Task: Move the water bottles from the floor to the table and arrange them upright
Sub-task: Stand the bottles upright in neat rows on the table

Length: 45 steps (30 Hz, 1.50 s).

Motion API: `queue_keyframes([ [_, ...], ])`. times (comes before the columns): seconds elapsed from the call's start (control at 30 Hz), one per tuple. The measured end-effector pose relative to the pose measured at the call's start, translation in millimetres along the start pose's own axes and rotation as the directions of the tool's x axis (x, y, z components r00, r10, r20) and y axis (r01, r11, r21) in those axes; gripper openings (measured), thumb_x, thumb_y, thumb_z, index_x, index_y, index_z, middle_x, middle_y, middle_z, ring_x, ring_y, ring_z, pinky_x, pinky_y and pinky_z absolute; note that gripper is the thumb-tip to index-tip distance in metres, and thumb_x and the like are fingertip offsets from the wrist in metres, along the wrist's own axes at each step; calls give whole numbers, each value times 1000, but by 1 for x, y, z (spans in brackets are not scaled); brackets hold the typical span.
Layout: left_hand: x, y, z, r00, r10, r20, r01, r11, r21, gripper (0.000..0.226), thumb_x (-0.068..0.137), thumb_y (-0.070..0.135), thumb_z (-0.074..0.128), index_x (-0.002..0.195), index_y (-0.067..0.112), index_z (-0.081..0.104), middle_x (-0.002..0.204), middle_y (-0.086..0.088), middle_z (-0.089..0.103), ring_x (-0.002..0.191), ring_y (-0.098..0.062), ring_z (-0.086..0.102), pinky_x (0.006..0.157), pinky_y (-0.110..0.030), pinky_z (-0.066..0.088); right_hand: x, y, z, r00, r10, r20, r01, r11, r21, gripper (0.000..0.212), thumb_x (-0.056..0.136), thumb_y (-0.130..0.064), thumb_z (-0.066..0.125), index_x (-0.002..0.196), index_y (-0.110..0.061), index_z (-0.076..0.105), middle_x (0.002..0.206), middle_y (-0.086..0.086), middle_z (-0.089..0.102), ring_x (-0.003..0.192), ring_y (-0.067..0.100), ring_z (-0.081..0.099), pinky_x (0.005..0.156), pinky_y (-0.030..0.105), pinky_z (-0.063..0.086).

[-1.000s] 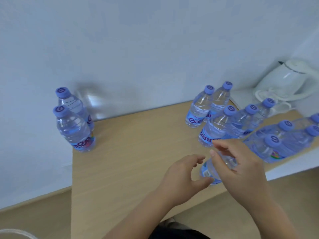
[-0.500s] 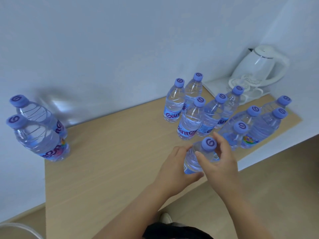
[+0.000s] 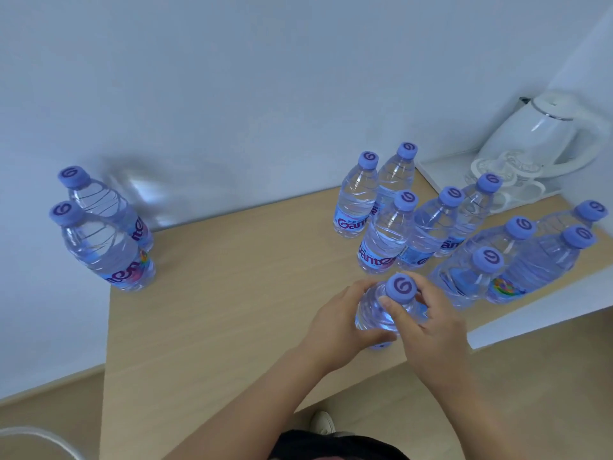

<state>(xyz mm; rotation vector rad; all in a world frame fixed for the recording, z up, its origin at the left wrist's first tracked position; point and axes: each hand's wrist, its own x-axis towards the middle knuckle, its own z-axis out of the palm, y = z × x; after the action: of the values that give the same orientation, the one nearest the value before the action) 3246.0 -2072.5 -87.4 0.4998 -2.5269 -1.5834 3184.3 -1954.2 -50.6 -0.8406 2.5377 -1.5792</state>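
A clear water bottle with a purple cap [image 3: 400, 287] stands upright near the front edge of the light wooden table [image 3: 232, 293]. My left hand [image 3: 338, 320] wraps its left side and my right hand [image 3: 428, 323] holds its right side and neck. Several more upright bottles [image 3: 386, 234] cluster just behind it and to the right. Two other bottles [image 3: 106, 250] stand at the table's far left corner.
A white electric kettle [image 3: 544, 134] sits on a white tray at the back right, against the wall. The table's front edge runs diagonally below my hands, with tan floor and a shoe [image 3: 322, 423] beneath. A pale curved rim shows at bottom left.
The bottle, low at the table edge one second ago, has been brought up and set upright between both hands. My left hand closed onto it. The camera view shifted slightly.
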Motion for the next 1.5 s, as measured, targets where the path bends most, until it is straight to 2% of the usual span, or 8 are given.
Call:
queue_keyframes([
  [0.13,-14,-11,-22,998,-43,-50,42,999,-15,66,67,40,78,124,36,44,119,20,58,104,4,52,81,-2,36,3,-13,16,994,-57,90,55,998,19,26,77,-31,69,87,-51,54,89,-17,64,87,-3,57,74,4,40],
  [0.3,-46,-33,-61,976,-115,-184,115,993,-12,68,65,42,78,125,37,45,117,25,57,106,9,50,88,-10,40,1,-34,55,957,-133,256,123,991,55,25,79,-25,71,89,-42,56,89,-18,64,88,4,58,76,11,42],
  [0.47,-87,-59,-101,917,-206,-342,189,979,-82,69,62,45,77,123,40,45,114,31,57,103,16,49,80,2,35,-3,-63,109,897,-238,372,226,971,76,25,76,-23,74,99,-22,63,90,-14,63,86,6,57,76,8,41],
  [0.57,-111,-75,-125,873,-242,-424,216,970,-110,68,63,40,79,122,41,47,113,31,58,103,15,52,78,1,36,-6,-86,140,835,-311,454,289,950,118,22,76,-29,73,95,-24,64,86,-21,60,82,2,52,73,5,38],
  [0.77,-146,-96,-175,819,-290,-494,269,956,-116,63,65,36,78,116,53,45,104,34,61,97,15,54,76,2,35,-13,-125,197,738,-400,544,379,912,156,22,76,-30,71,95,-22,62,84,-13,60,75,7,48,68,16,37],
  [0.9,-158,-106,-201,791,-306,-529,301,949,-98,69,69,32,77,104,74,36,97,46,56,93,19,52,74,4,36,-15,-145,225,707,-407,579,379,908,176,26,78,-28,70,100,-18,63,88,-6,63,72,9,45,69,21,37],
  [1.2,-158,-123,-242,796,-292,-530,276,955,-112,59,72,26,76,98,67,44,97,42,59,94,18,52,73,2,38,-6,-168,266,713,-391,582,384,912,143,23,78,-32,70,91,-16,61,52,-14,42,49,5,40,51,15,27],
  [1.5,-148,-136,-268,814,-297,-499,272,954,-125,61,73,19,75,105,60,43,98,40,58,96,23,49,77,-6,41,4,-177,288,729,-367,578,359,924,133,25,77,-34,71,94,-18,61,71,-9,60,59,5,46,60,23,41],
])
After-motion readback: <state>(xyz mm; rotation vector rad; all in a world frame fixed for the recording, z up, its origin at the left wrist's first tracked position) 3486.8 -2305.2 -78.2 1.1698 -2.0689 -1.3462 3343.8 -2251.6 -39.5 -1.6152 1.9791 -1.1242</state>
